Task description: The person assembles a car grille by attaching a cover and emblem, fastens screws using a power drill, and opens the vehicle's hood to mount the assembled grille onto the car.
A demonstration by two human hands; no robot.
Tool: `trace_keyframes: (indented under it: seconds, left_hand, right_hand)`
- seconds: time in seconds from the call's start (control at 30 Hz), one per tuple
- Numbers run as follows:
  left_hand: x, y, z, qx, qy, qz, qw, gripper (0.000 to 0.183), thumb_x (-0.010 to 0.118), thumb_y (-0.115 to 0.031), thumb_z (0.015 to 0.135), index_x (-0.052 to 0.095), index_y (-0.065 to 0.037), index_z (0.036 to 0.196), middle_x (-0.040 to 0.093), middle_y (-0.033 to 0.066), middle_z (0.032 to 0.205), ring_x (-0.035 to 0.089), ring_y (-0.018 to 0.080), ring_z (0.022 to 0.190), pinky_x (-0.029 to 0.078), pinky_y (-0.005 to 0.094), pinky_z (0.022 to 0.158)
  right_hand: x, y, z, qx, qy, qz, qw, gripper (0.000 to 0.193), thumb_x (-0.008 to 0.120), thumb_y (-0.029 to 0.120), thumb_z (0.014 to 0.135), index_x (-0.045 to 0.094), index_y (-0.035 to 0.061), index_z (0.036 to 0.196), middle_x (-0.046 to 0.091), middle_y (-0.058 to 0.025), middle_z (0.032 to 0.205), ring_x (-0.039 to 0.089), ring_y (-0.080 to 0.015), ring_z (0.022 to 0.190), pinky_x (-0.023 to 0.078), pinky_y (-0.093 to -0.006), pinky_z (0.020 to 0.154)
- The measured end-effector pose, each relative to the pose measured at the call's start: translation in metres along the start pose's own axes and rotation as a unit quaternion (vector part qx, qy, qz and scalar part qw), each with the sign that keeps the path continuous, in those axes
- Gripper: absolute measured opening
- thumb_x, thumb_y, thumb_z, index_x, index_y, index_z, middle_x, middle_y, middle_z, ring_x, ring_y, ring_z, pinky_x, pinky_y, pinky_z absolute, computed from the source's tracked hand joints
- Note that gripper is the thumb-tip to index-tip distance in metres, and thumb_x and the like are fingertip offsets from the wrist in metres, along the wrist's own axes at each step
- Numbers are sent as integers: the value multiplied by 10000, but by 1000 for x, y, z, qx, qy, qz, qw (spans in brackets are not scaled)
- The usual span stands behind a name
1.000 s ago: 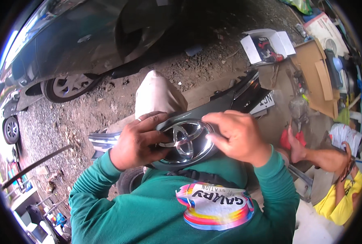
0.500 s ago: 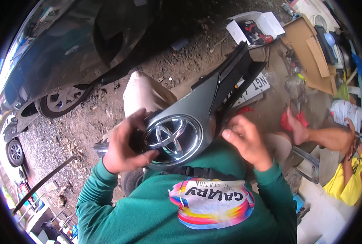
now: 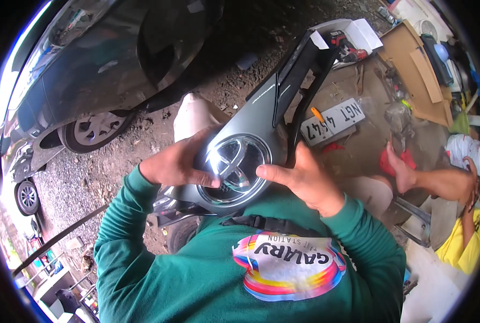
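A grey and black car grille (image 3: 245, 126) lies across my lap, its long arm slanting up to the far right. At its near end sits a round chrome emblem (image 3: 233, 168) in a glossy ring. My left hand (image 3: 182, 161) grips the grille's left side, thumb resting on the emblem's ring. On the opposite side my right hand (image 3: 309, 182) holds the grille, with its thumb at the ring's right edge. The fingers of both hands are partly hidden behind the piece.
A dark car (image 3: 89, 70) stands at the left. Right of the grille lie a licence plate (image 3: 339, 119) and an orange-handled tool (image 3: 317, 114). Beyond are a white box (image 3: 366, 33) with a red power drill (image 3: 349, 51) and flattened cardboard (image 3: 412, 70). A person in yellow (image 3: 461, 242) sits at right.
My right hand has closed in from the right and taken hold of the grille. The grille has turned, its far end rising in view, uncovering more of the licence plate and the orange-handled tool.
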State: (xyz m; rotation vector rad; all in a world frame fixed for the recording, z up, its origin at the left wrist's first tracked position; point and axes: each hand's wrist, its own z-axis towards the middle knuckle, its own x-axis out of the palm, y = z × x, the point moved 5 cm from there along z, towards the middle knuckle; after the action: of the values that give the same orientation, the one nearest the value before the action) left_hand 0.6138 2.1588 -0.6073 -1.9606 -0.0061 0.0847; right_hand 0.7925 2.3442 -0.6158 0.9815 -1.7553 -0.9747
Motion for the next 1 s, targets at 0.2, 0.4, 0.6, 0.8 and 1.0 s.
trace_keyframes:
  seconds: [0.2,0.4,0.6,0.8,1.0]
  left_hand:
    - [4,5,1,17,-11,9,1000,1232,1047,-321,734,316,30,1662,596,185,1517,575,277,1412,444,427,1212]
    - [4,5,-6,29,-34,23,999,1175,1049,-358,717,395,33,1610,646,186,1456,608,271,1375,486,418,1165]
    - [-10,7,-14,35,-42,-38,998,926,987,-313,822,502,35,1530,674,152,1381,621,243,1309,480,395,1146]
    - [-15,-15,-9,47,-80,-66,993,675,877,-211,949,546,32,1485,679,111,1306,606,201,1256,471,377,1128]
    - [-26,-26,-6,34,-84,-5,996,686,876,-266,959,563,40,1488,677,124,1359,594,199,1300,452,363,1151]
  right_hand:
    - [1,-4,3,22,-21,-2,1000,458,871,137,905,709,1,1311,783,-73,1204,713,-151,1070,561,-335,999]
    - [3,-6,6,33,-9,-37,999,526,862,174,898,670,-7,1353,750,-69,1246,683,-162,1155,527,-358,1080]
    - [9,-6,6,63,17,-6,998,658,896,209,901,602,-11,1447,696,-89,1368,641,-197,1266,486,-371,1144]
    - [7,-26,2,230,26,1,973,541,918,244,911,669,44,1348,707,20,1114,579,-32,772,445,-204,608]
    - [7,-21,18,148,19,42,988,431,908,254,924,690,72,1247,643,70,946,438,0,627,292,-191,513]
